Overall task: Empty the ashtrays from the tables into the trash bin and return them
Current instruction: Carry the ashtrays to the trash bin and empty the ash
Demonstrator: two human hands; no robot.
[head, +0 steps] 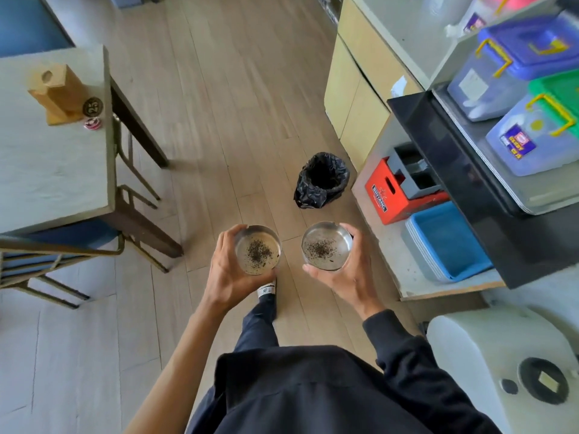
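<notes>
Two round, shiny steel ashtrays, left ashtray (257, 249) and right ashtray (326, 246), each carry loose dark ash, cupped level by the left hand (233, 274) and right hand (346, 277) with fingers curled round the rims. Ahead on the plank floor stands the black-bagged trash bin (322, 180); tilting early would likely scatter ash.
</notes>
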